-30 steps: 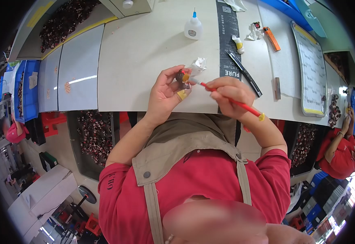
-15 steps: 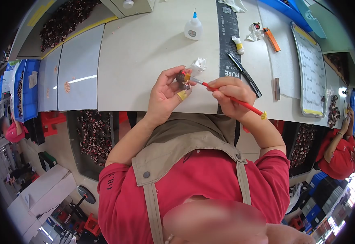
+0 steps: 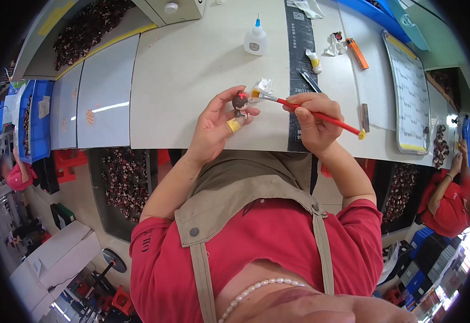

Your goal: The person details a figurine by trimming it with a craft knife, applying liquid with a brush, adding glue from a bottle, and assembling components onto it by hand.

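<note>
A small doll figurine (image 3: 240, 103) with brown hair and a red bow is upright between the fingers of my left hand (image 3: 217, 121). Yellow tape wraps that thumb. My right hand (image 3: 316, 119) is closed around a red-handled paintbrush (image 3: 321, 114). Its yellowish bristles point left and sit just right of the figurine, apart from it. Behind the brush tip lies a crumpled white tissue (image 3: 264, 85). A white squeeze bottle (image 3: 255, 42) with a blue needle tip stands farther back. Under my right hand, a black pen-like tool (image 3: 309, 80) is partly hidden.
To the right lie an orange lighter (image 3: 357, 53), a small yellow-banded tube (image 3: 314, 62), a metal strip (image 3: 365, 117) and a framed sheet (image 3: 413, 97). Trays of small dark figurines (image 3: 124, 185) flank my body. A co-worker in red (image 3: 450, 202) is at the far right.
The brush tip has moved off the figurine, and my right hand has shifted slightly right. The figurine now shows its front more fully in my left hand.
</note>
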`<state>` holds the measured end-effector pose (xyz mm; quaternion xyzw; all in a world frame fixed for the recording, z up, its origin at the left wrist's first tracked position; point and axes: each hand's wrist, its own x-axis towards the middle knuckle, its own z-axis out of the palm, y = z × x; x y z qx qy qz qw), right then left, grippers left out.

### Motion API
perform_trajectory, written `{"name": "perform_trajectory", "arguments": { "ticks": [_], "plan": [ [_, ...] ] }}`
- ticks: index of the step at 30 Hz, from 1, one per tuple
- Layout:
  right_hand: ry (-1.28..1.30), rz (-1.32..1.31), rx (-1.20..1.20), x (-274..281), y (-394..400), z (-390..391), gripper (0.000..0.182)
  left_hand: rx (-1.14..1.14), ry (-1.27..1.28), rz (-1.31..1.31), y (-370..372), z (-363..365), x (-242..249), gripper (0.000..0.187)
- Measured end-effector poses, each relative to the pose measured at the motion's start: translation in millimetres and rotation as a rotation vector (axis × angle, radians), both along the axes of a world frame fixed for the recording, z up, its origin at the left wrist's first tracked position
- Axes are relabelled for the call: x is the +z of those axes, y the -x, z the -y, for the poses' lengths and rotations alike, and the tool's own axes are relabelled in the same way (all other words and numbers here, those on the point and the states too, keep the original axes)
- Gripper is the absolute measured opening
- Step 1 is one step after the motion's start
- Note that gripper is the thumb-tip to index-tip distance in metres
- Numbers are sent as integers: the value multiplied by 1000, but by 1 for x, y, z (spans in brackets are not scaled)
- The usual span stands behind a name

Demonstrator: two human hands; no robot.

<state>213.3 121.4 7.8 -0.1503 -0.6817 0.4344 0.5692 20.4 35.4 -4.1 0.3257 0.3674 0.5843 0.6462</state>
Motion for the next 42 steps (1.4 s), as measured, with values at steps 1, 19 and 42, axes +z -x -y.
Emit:
{"name": "perform_trajectory", "arguments": {
  "ticks": [1,19,42],
  "plan": [
    [66,-63,33,0,2,2,11,-3,2,6,1,0,0,56],
    [259,-23,-105,8,11,-12,13,45,-7,205,4,0,-1,53],
    [387,-47,-120,4,23,-29,12,-119,9,600,20,-3,-14,55]
  ]
}}
